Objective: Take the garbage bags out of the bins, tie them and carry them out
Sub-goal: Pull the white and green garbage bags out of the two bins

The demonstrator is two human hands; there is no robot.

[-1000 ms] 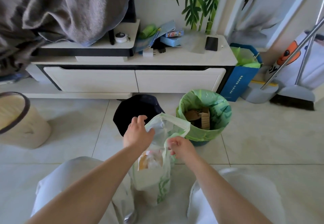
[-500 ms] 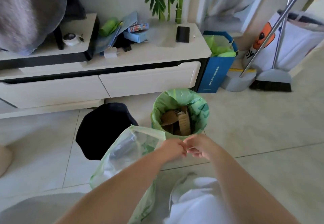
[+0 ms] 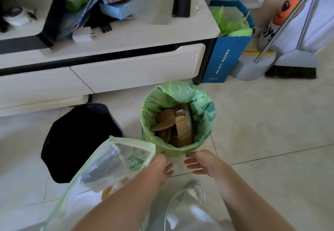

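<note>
Left hand pinches the near rim of the green liner, still in its bin; right hand hovers open beside it. Risk: cardboard snags and tears the liner. The unsupported clear bag, near left, may topple.

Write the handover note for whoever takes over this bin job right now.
Left hand: at the near rim of the green bag, grip unclear.
Right hand: open, just below that rim, holding nothing.
Green bag: lining its bin, holding cardboard, not lifted.
Pale bag: out of the black bin, mouth open, untied, by the left forearm.
Left: lift the green bag, tie both, carry out.
</note>
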